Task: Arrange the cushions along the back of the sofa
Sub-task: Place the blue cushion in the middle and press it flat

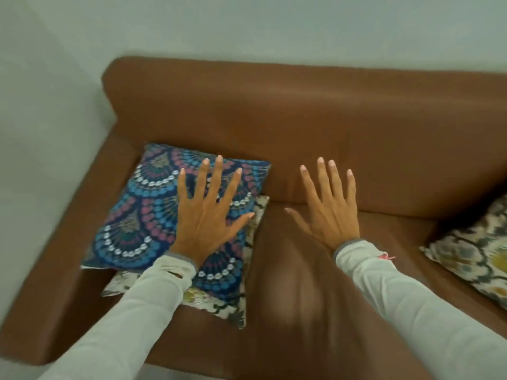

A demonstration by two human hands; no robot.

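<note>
A blue cushion (pixel 142 212) with a pink and white scalloped pattern lies flat on the left end of the brown sofa seat (pixel 301 297). Under it lies a cream patterned cushion (pixel 219 305), only its edges showing. My left hand (pixel 208 215) is spread open over the blue cushion, fingers apart, holding nothing. My right hand (pixel 326 209) hovers open over the bare seat to the right of the pile. Another cream, yellow and grey patterned cushion (pixel 477 256) lies at the right edge of the view. The sofa back (pixel 301 119) has no cushion leaning on it.
The sofa's left armrest (pixel 63 256) runs beside the cushion pile. A pale wall (pixel 247 23) stands behind the sofa and to its left.
</note>
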